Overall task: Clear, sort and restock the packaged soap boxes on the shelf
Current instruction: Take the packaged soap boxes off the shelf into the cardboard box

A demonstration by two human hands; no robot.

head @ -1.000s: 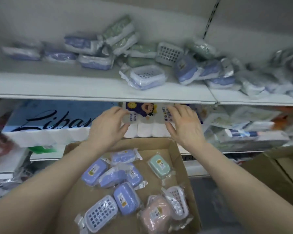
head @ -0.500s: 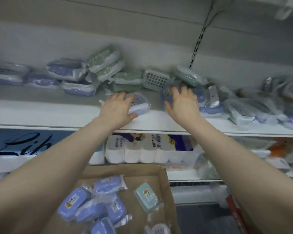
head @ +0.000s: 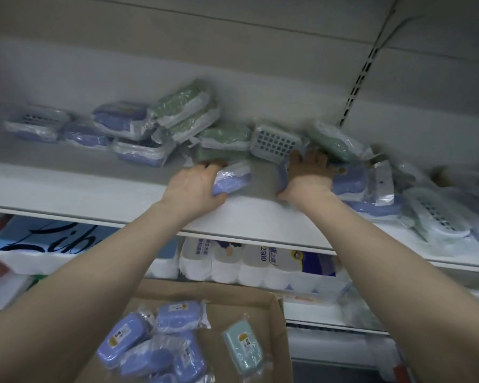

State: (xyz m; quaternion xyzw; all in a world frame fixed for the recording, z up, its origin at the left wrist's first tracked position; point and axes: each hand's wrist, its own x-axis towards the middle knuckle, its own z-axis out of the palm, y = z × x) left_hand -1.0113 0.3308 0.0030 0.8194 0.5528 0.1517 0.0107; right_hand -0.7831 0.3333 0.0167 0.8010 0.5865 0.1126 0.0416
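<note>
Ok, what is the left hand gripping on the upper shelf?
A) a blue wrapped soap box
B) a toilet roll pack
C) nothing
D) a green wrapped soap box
A: the left hand curls its fingers round a blue wrapped soap box near the front of the shelf.
</note>
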